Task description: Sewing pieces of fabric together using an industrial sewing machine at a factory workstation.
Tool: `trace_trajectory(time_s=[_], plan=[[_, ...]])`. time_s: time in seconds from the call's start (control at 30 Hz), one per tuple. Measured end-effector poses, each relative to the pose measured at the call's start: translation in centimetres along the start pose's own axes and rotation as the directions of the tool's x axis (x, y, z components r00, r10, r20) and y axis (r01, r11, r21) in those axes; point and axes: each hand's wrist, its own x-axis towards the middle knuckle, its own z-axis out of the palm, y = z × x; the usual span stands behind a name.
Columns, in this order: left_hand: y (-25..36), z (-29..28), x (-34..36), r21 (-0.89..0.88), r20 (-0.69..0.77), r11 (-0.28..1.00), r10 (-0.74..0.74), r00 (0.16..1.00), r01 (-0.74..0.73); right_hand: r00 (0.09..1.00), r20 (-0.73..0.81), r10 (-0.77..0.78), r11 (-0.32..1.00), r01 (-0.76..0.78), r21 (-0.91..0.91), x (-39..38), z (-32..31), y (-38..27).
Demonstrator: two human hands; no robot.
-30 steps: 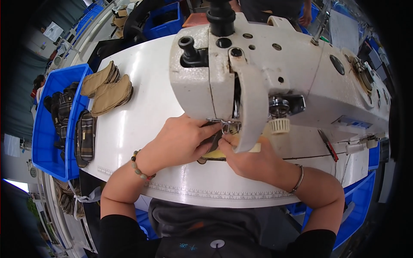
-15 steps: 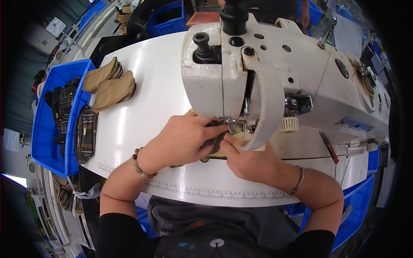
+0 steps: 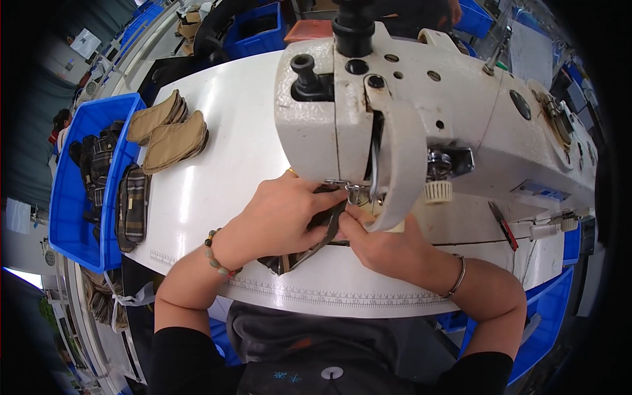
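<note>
At the sewing machine's presser foot [image 3: 353, 192], my left hand [image 3: 276, 214] grips a dark brown piece of fabric [image 3: 320, 246], fingers bent over it and thumb against its edge. The fabric's strip-like edge runs down toward me, and a folded corner with a lighter stripe lies below the left palm. My right hand [image 3: 388, 245] pinches the same fabric close to the needle area, index finger and thumb pressed together. The white sewing machine [image 3: 307, 135] stands over both hands. Its curved guard partly hides my right fingertips, and the hands cover much of the fabric.
Stacked tan fabric pieces [image 3: 174, 141] lie on the white table [image 3: 230, 118] at left. Beside them are a plaid pouch [image 3: 133, 207] and a blue bin [image 3: 79, 237] of dark plaid pieces. Red-handled snips [image 3: 503, 227] lie right of the machine. Another person's hand [image 3: 455, 11] shows behind.
More of the fabric shows below my left hand, its strip and folded corner now lying toward the table's front. Both hands remain close to the presser foot.
</note>
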Motion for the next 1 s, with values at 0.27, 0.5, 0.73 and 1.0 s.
trace_trajectory(time_s=[0.27,0.5,0.73,1.0], plan=[[-0.4,-0.2,-0.3,0.044,0.017,0.999,0.013,1.000,-0.014,1.000,0.001,-0.007,0.995,0.007,0.097,0.3,0.0,-0.2],[0.4,0.2,-0.8,0.089,-0.001,0.996,0.012,1.000,-0.012,1.000,0.027,-0.006,0.992,0.002,0.128,0.5,-0.7,-0.1],[-0.1,0.5,-0.8,0.003,-0.031,0.995,0.095,0.995,-0.095,1.000,0.005,-0.002,0.985,0.001,0.173,0.6,-0.9,-0.1],[-1.2,0.7,-0.4,-0.012,-0.072,0.970,0.242,0.968,-0.243,0.998,0.016,-0.058,0.997,0.058,0.045,0.1,-1.0,-0.6]])
